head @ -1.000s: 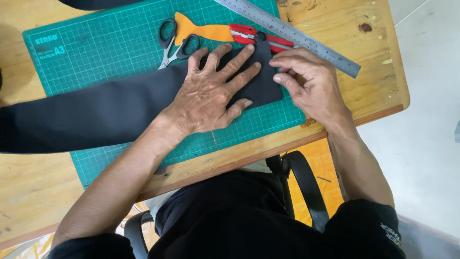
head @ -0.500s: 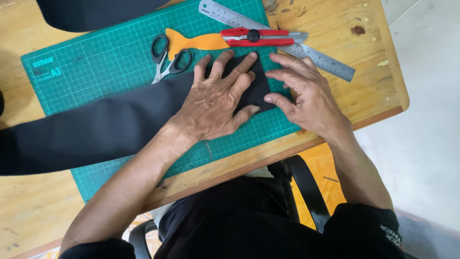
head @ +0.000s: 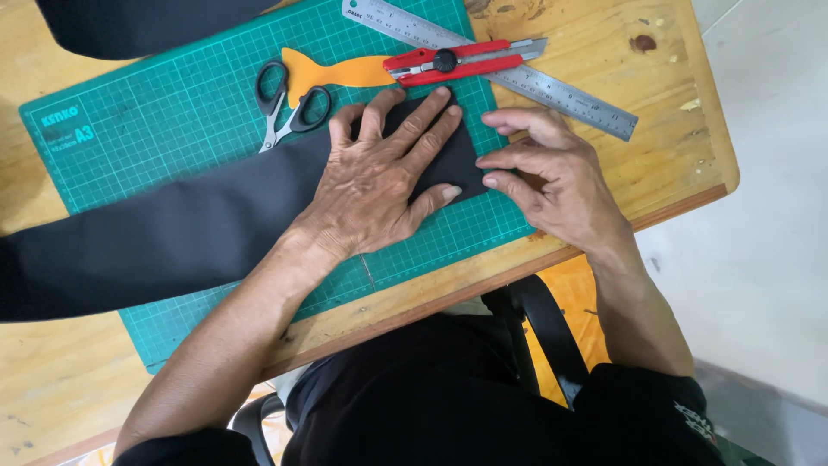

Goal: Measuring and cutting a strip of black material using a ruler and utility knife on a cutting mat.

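A long strip of black fabric [head: 172, 233] lies across a green cutting mat [head: 155, 121] on a wooden table [head: 604, 52]. My left hand [head: 379, 181] presses flat on the strip's right end, fingers spread. My right hand [head: 552, 181] rests beside that end, its fingertips touching the fabric's right edge, holding nothing. Above my left hand lie black-handled scissors [head: 289, 103], an orange cut-out shape [head: 332, 73], a red utility knife [head: 461, 60] and a steel ruler [head: 561, 91].
Another piece of black fabric [head: 129, 22] lies at the mat's top left. The table's right edge [head: 720, 129] drops to a pale floor. My lap and a black chair arm [head: 535, 328] are below the near edge.
The view has shifted, so the table sits lower in the frame. My right hand has slid slightly away to the fabric's right edge. My left hand stays pressed on the strip.
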